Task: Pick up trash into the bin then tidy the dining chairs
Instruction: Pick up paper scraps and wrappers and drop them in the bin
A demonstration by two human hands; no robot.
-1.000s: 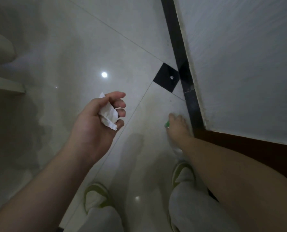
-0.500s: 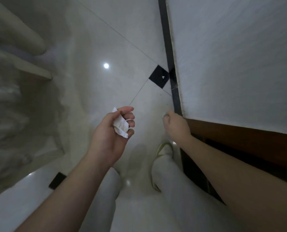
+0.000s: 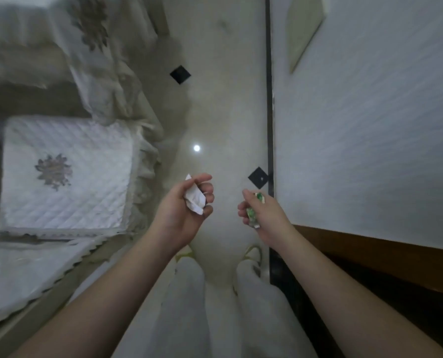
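The person now stands upright on the pale tiled floor [image 3: 223, 120]. The left hand [image 3: 181, 210] still clutches a crumpled white tissue [image 3: 195, 200]. The right hand [image 3: 263, 215], which reached down to the floor a second ago, has risen level with the left, fingers curled around a green wrapper [image 3: 252, 214]. A quilted seat cushion [image 3: 65, 174] has come into view at left.

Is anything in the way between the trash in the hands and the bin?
Can't tell: no bin shows in this view. The left hand grips a crumpled white paper, the right hand a green wrapper. Ahead lies bare tiled floor, between covered chairs and the table.
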